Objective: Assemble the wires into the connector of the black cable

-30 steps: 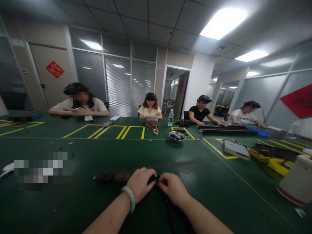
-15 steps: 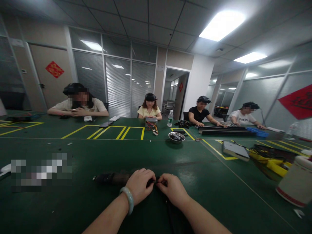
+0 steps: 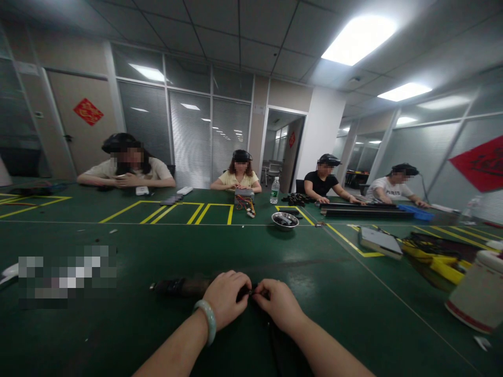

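My left hand (image 3: 228, 298), with a pale green bangle on the wrist, is curled over the right end of a long dark object (image 3: 181, 287) lying on the green table (image 3: 157, 246). My right hand (image 3: 278, 305) meets it fingertip to fingertip, pinching a small dark part between the two hands. Both hands have their fingers closed. What exactly they pinch is too small and dark to name. A dark strap or cable (image 3: 275, 340) runs from under my right hand toward me.
Several people sit along the far side of the table. A metal bowl (image 3: 285, 220), a water bottle (image 3: 275, 190), a grey flat box (image 3: 380, 241), yellow and black cables (image 3: 440, 255) and a white container (image 3: 477, 293) at right stand on it.
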A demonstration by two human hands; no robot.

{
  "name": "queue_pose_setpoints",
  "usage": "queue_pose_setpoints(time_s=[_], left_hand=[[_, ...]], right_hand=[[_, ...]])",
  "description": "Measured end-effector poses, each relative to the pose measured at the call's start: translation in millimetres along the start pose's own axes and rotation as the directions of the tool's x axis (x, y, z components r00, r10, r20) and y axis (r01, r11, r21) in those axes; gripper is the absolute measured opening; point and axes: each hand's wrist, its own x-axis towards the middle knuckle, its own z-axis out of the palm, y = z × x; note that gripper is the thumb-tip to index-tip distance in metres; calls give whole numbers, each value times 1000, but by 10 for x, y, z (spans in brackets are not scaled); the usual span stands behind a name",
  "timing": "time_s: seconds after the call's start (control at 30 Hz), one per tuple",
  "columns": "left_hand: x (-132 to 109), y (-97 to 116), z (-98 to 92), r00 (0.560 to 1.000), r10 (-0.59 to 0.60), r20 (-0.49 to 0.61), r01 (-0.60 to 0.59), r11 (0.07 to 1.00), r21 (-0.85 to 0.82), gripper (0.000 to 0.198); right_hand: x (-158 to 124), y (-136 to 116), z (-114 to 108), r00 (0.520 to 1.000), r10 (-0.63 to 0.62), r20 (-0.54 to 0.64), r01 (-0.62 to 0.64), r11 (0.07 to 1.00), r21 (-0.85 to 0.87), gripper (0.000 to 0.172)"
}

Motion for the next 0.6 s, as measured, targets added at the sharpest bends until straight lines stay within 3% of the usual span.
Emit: queue_pose_setpoints(time_s=[0.33, 0.6], left_hand=[[0, 21, -24, 999, 49, 24, -49, 999, 15, 19], [-1, 48, -41, 1000, -19, 16, 19, 1000, -2, 14]], right_hand=[[-14, -21, -16, 1000, 4, -1, -4, 1000, -7, 7], [-15, -37, -11, 1000, 16, -4, -16, 999, -31, 5]])
